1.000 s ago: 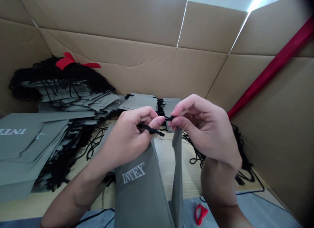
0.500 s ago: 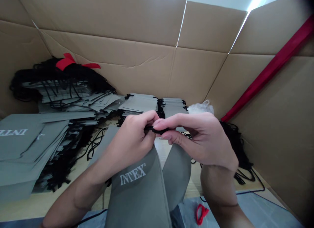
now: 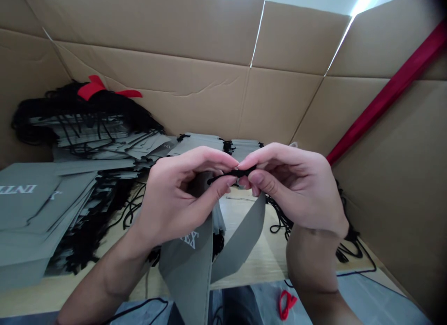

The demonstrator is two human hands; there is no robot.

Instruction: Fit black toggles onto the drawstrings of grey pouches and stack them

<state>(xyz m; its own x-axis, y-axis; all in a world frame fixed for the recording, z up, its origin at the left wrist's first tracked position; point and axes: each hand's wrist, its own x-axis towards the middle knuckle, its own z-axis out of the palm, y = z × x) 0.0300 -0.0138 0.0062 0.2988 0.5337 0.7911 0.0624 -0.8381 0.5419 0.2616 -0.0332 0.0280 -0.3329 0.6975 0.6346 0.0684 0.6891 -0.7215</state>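
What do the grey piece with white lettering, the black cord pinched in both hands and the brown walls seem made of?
Grey piece: thin, matt sheet, perhaps coated fabric or soft plastic; it bends smoothly with little shine.
Black cord: probably dull textile; it looks soft-surfaced, though its weave is too small to tell.
Brown walls: most likely matt cardboard, given the straight creases and wrinkles.

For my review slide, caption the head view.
Left hand and right hand pinch black cord above a gray, white-lettered piece.

Creased cardboard walls (image 3: 157, 87), bright light (image 3: 366, 3) above, pale wooden tabletop (image 3: 272, 255).
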